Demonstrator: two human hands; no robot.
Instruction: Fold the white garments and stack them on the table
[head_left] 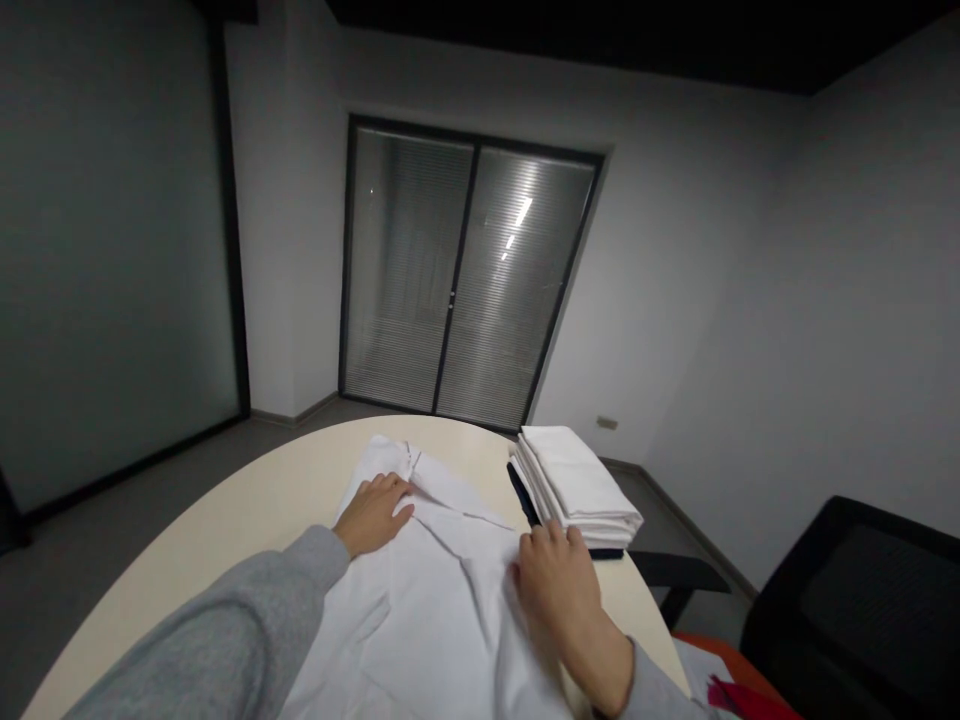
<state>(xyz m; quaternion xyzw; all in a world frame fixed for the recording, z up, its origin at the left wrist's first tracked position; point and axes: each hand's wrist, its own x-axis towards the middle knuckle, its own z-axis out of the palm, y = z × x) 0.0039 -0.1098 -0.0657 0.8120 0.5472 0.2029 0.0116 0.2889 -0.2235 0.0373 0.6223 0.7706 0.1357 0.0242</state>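
Note:
A white shirt (pixel 435 620) lies spread and creased over the round table, its collar end towards the far side. My left hand (pixel 375 513) rests on the upper left part of the shirt near the collar, fingers stretched out and open. At the shirt's right edge, my right hand (pixel 559 590) is closed with bent fingers on the fabric; its fingertips are partly hidden. Just beyond the right hand stands a stack of folded white cloth (pixel 577 480), with a dark piece at the bottom.
The pale round table (pixel 247 510) has its curved edge at the left and far side. A black mesh chair (pixel 862 600) stands at the right, with an orange seat (pixel 739 670) and red and white cloth on it. Behind are a wall and a glazed double door (pixel 465 270).

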